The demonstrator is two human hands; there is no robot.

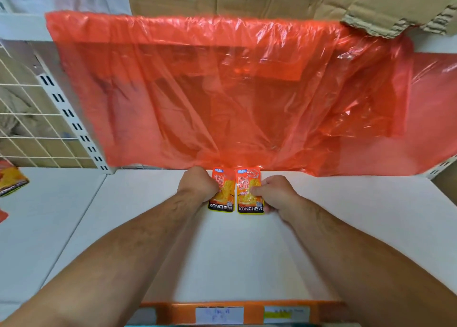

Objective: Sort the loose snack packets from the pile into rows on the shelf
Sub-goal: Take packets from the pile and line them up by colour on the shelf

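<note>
Left packet [222,195] and right packet [248,198] lay side by side at the rear of the shelf [222,257], long axes front-to-back. Left hand [196,184] gripped the former's outer edge; right hand [275,193] pinched the latter's.

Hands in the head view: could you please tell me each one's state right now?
Left hand: closed, gripping the left snack packet.
Right hand: closed, pinching the right snack packet.

Orange-and-yellow snack packets [236,190], translucent red plastic sheet [222,91], white shelf [247,252]
</note>
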